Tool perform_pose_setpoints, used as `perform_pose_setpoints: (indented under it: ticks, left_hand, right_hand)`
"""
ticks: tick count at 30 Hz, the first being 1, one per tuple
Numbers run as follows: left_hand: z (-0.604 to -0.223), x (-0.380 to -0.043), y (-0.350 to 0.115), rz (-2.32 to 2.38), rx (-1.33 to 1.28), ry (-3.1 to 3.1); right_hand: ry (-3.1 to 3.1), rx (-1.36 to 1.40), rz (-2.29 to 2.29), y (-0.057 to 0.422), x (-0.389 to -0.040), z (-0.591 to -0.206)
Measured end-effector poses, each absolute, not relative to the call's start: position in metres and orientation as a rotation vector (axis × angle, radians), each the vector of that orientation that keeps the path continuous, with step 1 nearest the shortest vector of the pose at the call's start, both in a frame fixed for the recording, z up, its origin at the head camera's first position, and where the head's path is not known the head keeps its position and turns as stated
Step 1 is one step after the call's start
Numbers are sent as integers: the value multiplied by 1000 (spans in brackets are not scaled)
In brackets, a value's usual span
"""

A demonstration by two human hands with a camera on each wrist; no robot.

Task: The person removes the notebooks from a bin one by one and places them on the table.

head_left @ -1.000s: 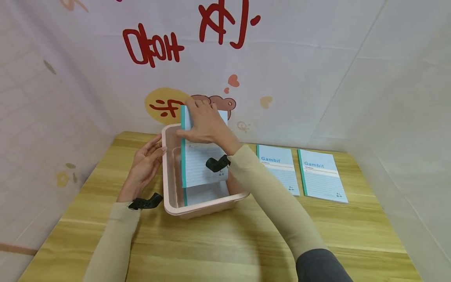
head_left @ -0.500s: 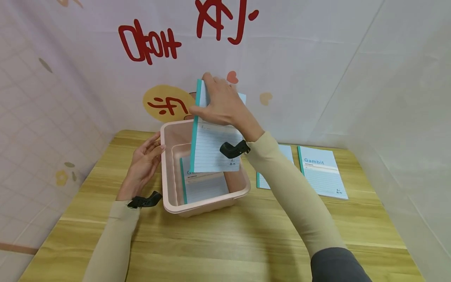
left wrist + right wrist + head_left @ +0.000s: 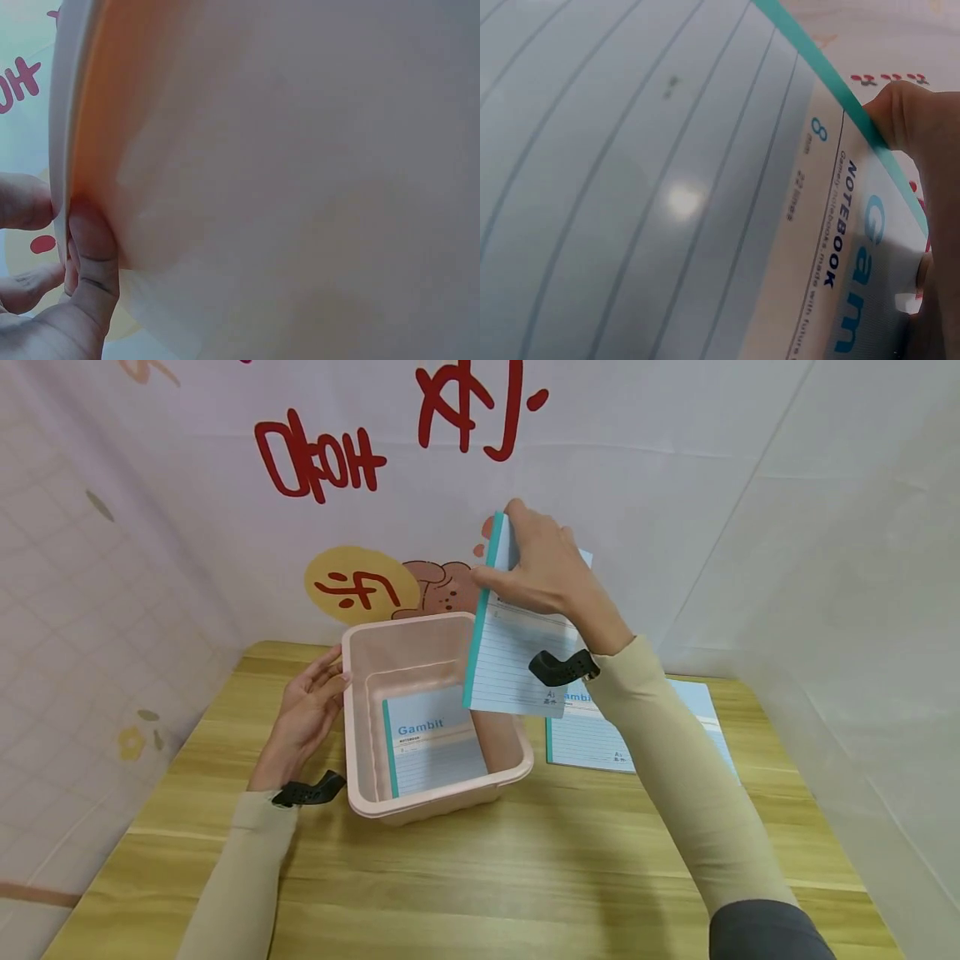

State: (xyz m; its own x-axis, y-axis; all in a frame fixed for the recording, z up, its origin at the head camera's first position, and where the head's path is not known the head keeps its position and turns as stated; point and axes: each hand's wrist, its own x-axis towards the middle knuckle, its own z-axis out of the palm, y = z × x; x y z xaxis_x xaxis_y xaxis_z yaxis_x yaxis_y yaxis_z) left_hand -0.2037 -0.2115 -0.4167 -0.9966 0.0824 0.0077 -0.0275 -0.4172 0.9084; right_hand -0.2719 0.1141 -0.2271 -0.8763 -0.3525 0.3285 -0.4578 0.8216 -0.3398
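My right hand [image 3: 551, 564] grips a light blue notebook [image 3: 517, 660] with a teal spine, thumb at the spine edge. The notebook hangs upright and slightly tilted, its lower edge overlapping the right rim of a pale pink plastic bin [image 3: 347, 727]. Close up in the right wrist view, its cover [image 3: 682, 247] shows ruled lines and the word NOTEBOOK. My left hand [image 3: 306, 714] pinches the bin's left rim, with the thumb [image 3: 94, 240] on one side and fingers on the other. Inside the bin, a matching Gambit notebook [image 3: 438, 760] lies flat, cover up.
Two more such notebooks lie on the wooden table [image 3: 480, 885] right of the bin: a nearer one [image 3: 585, 743] and a farther one [image 3: 697, 697], both partly hidden by my right arm. Behind the table stands a white printed backdrop [image 3: 637, 510].
My right hand has lifted the notebook up and rightward from over the bin, uncovering the notebook lying inside. My right arm now covers more of the table notebooks. My left hand stays at the rim.
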Motion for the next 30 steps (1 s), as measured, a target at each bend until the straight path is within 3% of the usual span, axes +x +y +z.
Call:
perform_pose_setpoints:
  ticks: [12,30]
  left_hand:
    - [-418,-199,-215,2584,58,1670]
    - [-418,-205,-210,2606,80,1656]
  right_hand:
    - [-2841,521,482,169,-273,-259]
    - [-3000,497,387,227,-249,-340]
